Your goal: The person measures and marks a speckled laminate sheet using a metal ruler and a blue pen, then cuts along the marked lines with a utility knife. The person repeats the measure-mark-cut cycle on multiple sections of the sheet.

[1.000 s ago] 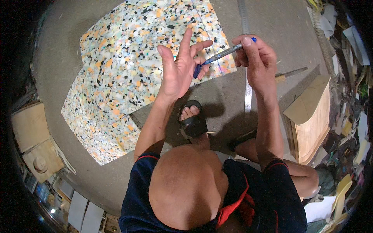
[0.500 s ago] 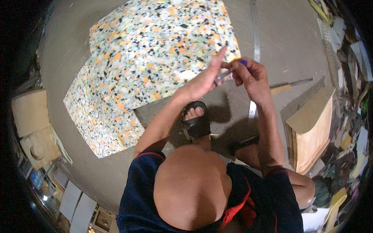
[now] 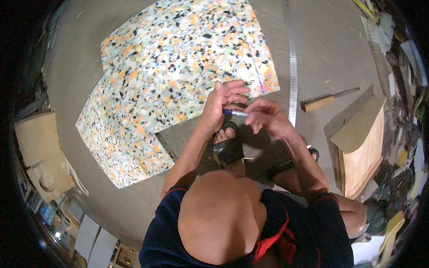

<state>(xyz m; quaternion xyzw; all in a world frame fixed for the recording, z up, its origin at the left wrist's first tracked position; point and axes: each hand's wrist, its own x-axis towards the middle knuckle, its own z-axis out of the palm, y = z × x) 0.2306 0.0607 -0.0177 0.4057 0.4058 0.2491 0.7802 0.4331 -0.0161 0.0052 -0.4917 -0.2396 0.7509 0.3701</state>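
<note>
A blue-and-silver pen lies crosswise between my hands, over the near edge of a speckled multicoloured foam sheet. My left hand has it in the lower fingers, the upper fingers loosely extended. My right hand, smeared by motion, touches the pen's other end with partly curled fingers; whether it grips is unclear. A straight line runs along the sheet's right side. Beside it lies a long metal ruler.
A wooden-handled blade lies on the concrete floor at right, near a curved wooden form. Light wooden boards are at left; assorted scraps pile along the right rim. My sandalled foot is below my hands.
Both hands have moved down toward me and come together. The pen has gone from slanting up in my right fingers to lying level between the hands. My right fingers have loosened somewhat.
</note>
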